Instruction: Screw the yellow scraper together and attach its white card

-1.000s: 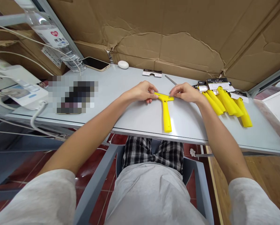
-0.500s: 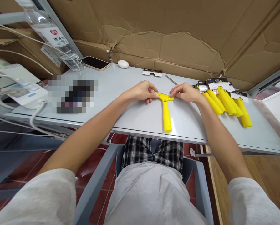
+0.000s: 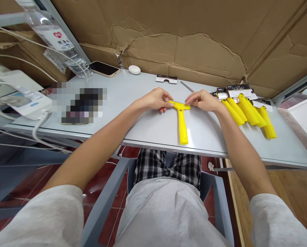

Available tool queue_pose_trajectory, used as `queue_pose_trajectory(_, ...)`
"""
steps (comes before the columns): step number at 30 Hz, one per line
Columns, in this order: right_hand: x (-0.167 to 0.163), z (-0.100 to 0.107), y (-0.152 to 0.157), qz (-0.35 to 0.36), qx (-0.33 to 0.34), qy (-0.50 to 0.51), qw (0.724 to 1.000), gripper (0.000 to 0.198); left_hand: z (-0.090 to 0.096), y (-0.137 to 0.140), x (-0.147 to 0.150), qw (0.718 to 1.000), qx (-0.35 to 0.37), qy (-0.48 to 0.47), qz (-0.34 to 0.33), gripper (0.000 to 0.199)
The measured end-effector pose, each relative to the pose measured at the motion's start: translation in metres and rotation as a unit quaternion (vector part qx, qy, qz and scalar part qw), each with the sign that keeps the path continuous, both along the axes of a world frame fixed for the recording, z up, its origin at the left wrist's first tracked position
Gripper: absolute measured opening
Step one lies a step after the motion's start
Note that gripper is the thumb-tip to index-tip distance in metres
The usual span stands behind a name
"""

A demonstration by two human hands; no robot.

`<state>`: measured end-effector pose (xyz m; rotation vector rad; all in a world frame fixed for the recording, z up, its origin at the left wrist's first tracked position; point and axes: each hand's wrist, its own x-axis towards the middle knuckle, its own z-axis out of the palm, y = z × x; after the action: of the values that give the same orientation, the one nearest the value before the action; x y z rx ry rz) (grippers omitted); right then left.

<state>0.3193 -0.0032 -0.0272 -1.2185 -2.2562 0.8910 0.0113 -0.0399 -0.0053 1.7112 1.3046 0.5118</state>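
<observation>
Fronting creased cardboard (image 3: pixel 207 51), a glossy tabletop (image 3: pixel 155 132) (under the yellow scraper (image 3: pixel 182 127)).

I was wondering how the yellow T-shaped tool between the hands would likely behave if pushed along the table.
The yellow T-shaped tool would probably stay stiff, as its long handle shows no sag. It looks like moulded plastic, so it is likely light for its size. Its wide head should discourage rolling.

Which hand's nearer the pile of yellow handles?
Right. The right hand is just left of the pile of yellow handles; the left hand is farther left, across the head of the yellow T-shaped tool from the right hand.
</observation>
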Motion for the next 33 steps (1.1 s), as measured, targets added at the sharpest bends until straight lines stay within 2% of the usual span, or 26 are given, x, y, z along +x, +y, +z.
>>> queue_pose_trajectory(8,-0.0014,0.0035,-0.0019,0.019,0.010,-0.012,1.000,0.028,-0.0001,0.0005,-0.0002,1.000,0.004,-0.003,-0.004,0.040)
queue_pose_trajectory(15,-0.0024,0.0057,-0.0035,0.007,0.004,-0.025,1.000,0.026,0.0004,-0.0008,-0.0007,1.000,0.001,-0.003,-0.002,0.038)
queue_pose_trajectory(20,-0.0030,0.0070,-0.0054,0.012,0.007,-0.042,0.999,0.036,0.0024,-0.0023,0.0003,1.000,0.002,-0.004,-0.004,0.040)
queue_pose_trajectory(26,-0.0030,0.0071,-0.0045,0.029,0.021,-0.040,0.999,0.032,0.0013,-0.0004,-0.0002,1.000,0.003,0.003,-0.008,0.042)
queue_pose_trajectory(33,-0.0034,0.0078,-0.0050,0.024,0.031,-0.060,0.997,0.038,0.0007,0.0001,-0.0005,1.000,0.006,0.004,-0.006,0.038)
